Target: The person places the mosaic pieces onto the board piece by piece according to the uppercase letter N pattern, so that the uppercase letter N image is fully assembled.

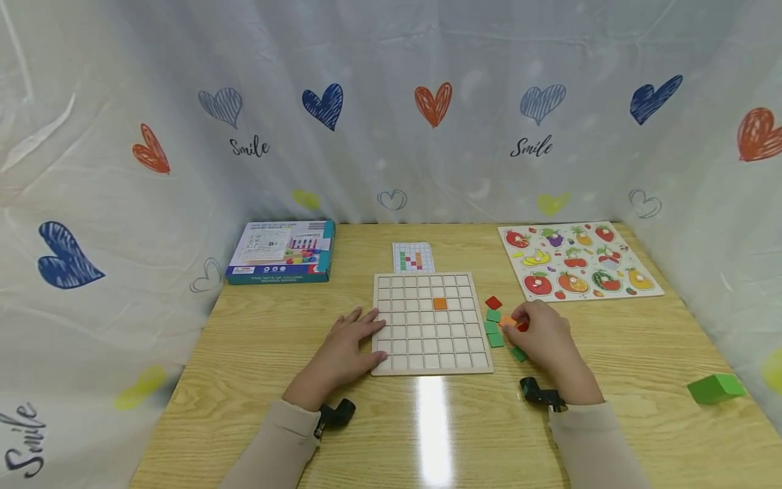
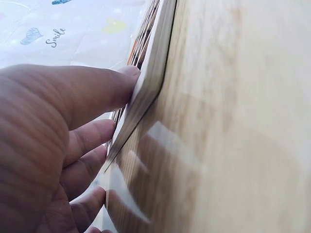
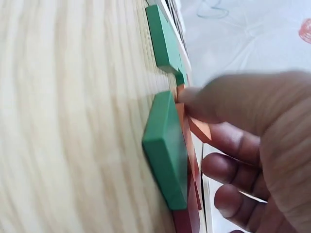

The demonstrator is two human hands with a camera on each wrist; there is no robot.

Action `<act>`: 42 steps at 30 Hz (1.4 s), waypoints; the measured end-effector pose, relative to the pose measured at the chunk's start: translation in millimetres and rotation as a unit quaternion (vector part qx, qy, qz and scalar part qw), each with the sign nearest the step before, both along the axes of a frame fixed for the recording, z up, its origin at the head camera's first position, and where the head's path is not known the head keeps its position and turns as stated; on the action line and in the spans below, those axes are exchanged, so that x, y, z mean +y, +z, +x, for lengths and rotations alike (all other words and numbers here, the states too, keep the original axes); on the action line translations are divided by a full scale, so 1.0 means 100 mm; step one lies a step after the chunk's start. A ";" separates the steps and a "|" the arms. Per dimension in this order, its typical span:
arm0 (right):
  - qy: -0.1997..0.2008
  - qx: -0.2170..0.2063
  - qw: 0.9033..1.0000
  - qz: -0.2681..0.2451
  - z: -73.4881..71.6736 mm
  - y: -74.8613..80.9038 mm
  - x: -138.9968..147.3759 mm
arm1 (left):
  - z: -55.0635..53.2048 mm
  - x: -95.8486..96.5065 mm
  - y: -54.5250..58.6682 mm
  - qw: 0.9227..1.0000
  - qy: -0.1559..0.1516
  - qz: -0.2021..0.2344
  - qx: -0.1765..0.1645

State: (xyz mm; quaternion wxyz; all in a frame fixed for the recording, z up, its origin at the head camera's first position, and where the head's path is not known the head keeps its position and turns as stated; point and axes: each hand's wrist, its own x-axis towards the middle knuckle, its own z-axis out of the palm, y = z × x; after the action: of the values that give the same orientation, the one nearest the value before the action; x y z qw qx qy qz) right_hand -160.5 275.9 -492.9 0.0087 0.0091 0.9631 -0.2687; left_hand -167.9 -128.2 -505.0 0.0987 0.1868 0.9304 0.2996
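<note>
A wooden grid board (image 1: 430, 371) lies on the table with one orange tile (image 1: 440, 303) in a cell of its upper right part. My left hand (image 1: 347, 348) rests against the board's left edge, its thumb and fingers extended onto the rim. To the right of the board, my right hand (image 1: 546, 334) pinches an orange tile (image 3: 200, 129) between thumb and fingers, low over a loose group of tiles. Green tiles (image 1: 495, 339), a red tile (image 1: 493, 303) and a separate green tile (image 1: 518, 354) lie about those fingertips. The hand partly covers another red tile (image 1: 523, 327).
Behind the board lies a small card (image 1: 413, 257) printed with a coloured grid pattern. A boxed set (image 1: 281, 251) stands at the back left, a fruit puzzle board (image 1: 580, 261) at the back right. One green block (image 1: 715, 389) sits near the right table edge.
</note>
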 end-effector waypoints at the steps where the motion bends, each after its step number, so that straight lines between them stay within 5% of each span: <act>1: -0.002 0.004 1.000 -0.003 0.00 0.00 -0.01 | 0.00 0.00 0.00 1.000 0.000 0.000 0.000; 10: -0.012 0.039 0.998 -0.053 -0.02 0.00 -0.04 | 0.00 0.01 0.01 1.000 0.000 0.004 0.000; 18: -0.039 0.096 0.984 -0.143 -0.04 -0.01 -0.11 | 0.00 0.00 0.00 1.000 0.001 -0.001 -0.003; 28: 0.081 0.031 0.981 -0.175 -0.33 -0.02 -0.69 | 0.01 0.01 -0.01 1.000 0.003 0.005 -0.007; 42: 0.105 0.003 0.974 -0.199 -0.48 -0.10 -0.85 | -0.01 0.01 -0.03 1.000 0.006 0.000 0.002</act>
State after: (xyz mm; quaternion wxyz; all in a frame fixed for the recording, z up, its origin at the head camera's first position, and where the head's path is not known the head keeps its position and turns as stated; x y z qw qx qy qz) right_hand -208.7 190.5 -502.6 0.0358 -0.0944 0.8861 -0.4524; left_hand -168.8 -127.5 -507.9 0.0955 0.1818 0.9315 0.3002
